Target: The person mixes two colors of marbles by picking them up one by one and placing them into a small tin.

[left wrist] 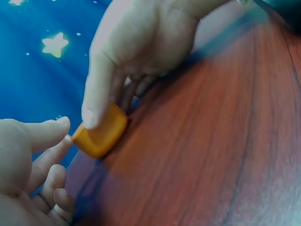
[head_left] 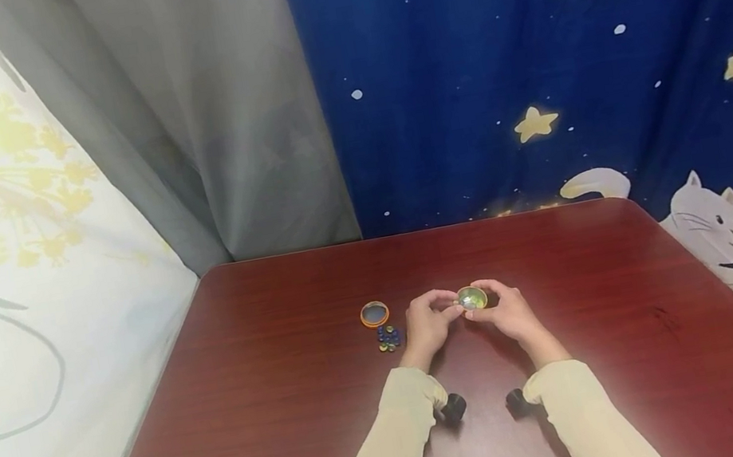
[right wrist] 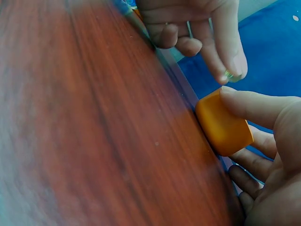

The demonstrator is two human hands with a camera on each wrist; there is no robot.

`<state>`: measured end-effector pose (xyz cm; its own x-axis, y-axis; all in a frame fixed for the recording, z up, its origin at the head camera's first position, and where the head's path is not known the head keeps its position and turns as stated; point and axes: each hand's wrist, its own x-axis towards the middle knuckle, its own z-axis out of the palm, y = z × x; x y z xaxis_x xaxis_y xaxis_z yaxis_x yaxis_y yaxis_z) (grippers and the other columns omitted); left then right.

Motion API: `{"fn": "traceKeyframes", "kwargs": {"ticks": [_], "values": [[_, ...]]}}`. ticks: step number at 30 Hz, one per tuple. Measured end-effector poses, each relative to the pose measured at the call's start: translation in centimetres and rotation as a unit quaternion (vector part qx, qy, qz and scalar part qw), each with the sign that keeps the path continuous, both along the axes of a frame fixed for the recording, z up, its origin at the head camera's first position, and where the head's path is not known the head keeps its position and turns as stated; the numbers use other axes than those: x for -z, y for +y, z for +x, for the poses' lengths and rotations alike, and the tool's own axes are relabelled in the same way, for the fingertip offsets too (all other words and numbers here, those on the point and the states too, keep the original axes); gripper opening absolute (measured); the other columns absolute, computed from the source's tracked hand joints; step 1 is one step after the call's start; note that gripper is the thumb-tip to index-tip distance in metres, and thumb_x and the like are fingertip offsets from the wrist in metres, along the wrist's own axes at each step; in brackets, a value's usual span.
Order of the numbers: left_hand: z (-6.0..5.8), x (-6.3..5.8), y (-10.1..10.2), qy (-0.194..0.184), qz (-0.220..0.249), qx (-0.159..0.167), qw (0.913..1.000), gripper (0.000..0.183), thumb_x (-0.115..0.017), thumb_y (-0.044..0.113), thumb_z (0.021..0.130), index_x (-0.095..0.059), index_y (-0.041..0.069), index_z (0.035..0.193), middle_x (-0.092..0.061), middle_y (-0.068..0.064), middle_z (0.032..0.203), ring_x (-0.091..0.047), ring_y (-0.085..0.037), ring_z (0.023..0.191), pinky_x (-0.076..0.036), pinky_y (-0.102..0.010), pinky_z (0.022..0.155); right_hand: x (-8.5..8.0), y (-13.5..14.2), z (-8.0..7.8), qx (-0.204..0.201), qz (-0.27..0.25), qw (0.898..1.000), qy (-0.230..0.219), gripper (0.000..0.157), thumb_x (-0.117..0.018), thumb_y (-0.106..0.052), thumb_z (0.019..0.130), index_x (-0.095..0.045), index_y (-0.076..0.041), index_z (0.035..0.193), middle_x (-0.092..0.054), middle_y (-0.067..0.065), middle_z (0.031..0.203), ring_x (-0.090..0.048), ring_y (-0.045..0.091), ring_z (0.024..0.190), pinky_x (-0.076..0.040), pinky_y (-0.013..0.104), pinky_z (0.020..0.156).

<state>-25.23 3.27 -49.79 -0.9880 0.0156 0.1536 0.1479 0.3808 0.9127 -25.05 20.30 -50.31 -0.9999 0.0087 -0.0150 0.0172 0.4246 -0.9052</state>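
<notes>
My right hand (head_left: 510, 315) holds a small round container (head_left: 472, 298), orange outside and shiny yellow-green inside, between thumb and fingers. In the right wrist view the container's orange wall (right wrist: 223, 125) stands tilted just above or on the tabletop; contact is unclear. Close to its rim, my left hand (head_left: 426, 326) pinches a tiny greenish piece (right wrist: 229, 74) between thumb and forefinger; its exact kind is too small to tell. The other left fingers are loosely bent. Left of the hands lies a cluster of several small blue and yellow-green pieces (head_left: 389, 338).
Behind the cluster sits a round orange-rimmed lid (head_left: 374, 314) with a grey inside. Everything is on a dark red wooden table (head_left: 299, 434). Grey (head_left: 246, 119) and blue starry curtains (head_left: 430, 88) hang beyond its far edge, and a pale curtain (head_left: 6, 337) is at the left.
</notes>
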Motion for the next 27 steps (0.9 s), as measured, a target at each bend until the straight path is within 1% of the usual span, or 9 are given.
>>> {"fn": "traceKeyframes", "kwargs": {"ticks": [5, 11, 16, 19, 22, 27], "values": [[-0.26, 0.25, -0.01, 0.006, -0.012, -0.001, 0.9999, 0.015, -0.082, 0.013, 0.078, -0.075, 0.018, 0.091, -0.071, 0.009, 0.082, -0.061, -0.006, 0.071, -0.048, -0.026, 0.062, -0.05, -0.21, -0.06, 0.002, -0.005, 1.000, 0.004, 0.059, -0.083, -0.013, 0.075, -0.058, -0.007, 0.129, -0.057, 0.017, 0.127, -0.048, 0.033, 0.117, -0.033, 0.051, 0.098], [-0.54, 0.61, 0.12, 0.009, -0.020, 0.002, 0.9998, 0.016, -0.082, 0.015, 0.078, -0.075, 0.020, 0.092, -0.069, 0.012, 0.078, -0.060, -0.005, 0.070, -0.047, -0.026, 0.063, -0.06, -0.34, 0.02, -0.001, -0.006, 1.000, 0.010, 0.058, -0.083, -0.011, 0.075, -0.059, -0.006, 0.128, -0.061, 0.017, 0.123, -0.053, 0.032, 0.112, -0.039, 0.045, 0.093], [-0.68, 0.92, 0.44, 0.008, -0.030, -0.005, 0.9995, 0.015, -0.082, 0.017, 0.078, -0.075, 0.021, 0.091, -0.067, 0.013, 0.074, -0.059, -0.003, 0.069, -0.046, -0.028, 0.066, 0.00, -0.27, -0.04, -0.001, -0.003, 1.000, 0.011, 0.058, -0.083, -0.012, 0.075, -0.059, -0.006, 0.128, -0.061, 0.016, 0.123, -0.053, 0.031, 0.112, -0.039, 0.044, 0.093], [-0.69, 1.02, 0.65, 0.012, -0.046, -0.012, 0.9988, 0.015, -0.082, 0.021, 0.078, -0.076, 0.023, 0.092, -0.067, 0.013, 0.074, -0.058, -0.002, 0.070, -0.046, -0.028, 0.066, 0.04, -0.21, -0.08, -0.002, -0.001, 1.000, 0.011, 0.058, -0.083, -0.012, 0.075, -0.059, -0.006, 0.128, -0.061, 0.016, 0.123, -0.053, 0.031, 0.112, -0.039, 0.043, 0.092], [-0.66, 1.03, 0.74, 0.009, -0.058, -0.018, 0.9981, 0.015, -0.082, 0.024, 0.078, -0.076, 0.024, 0.092, -0.067, 0.013, 0.075, -0.058, -0.001, 0.070, -0.045, -0.028, 0.066, 0.10, -0.18, -0.10, -0.001, -0.002, 1.000, 0.012, 0.058, -0.083, -0.012, 0.075, -0.059, -0.006, 0.128, -0.061, 0.016, 0.123, -0.054, 0.030, 0.111, -0.039, 0.042, 0.091], [-0.57, 0.95, 0.77, -0.004, -0.061, -0.023, 0.9979, 0.011, -0.082, 0.026, 0.079, -0.076, 0.025, 0.088, -0.066, 0.014, 0.074, -0.058, -0.004, 0.070, -0.045, -0.030, 0.067, 0.12, -0.09, -0.12, -0.001, 0.002, 1.000, 0.013, 0.058, -0.083, -0.013, 0.076, -0.059, -0.006, 0.128, -0.061, 0.016, 0.123, -0.053, 0.031, 0.112, -0.038, 0.043, 0.093]]}}
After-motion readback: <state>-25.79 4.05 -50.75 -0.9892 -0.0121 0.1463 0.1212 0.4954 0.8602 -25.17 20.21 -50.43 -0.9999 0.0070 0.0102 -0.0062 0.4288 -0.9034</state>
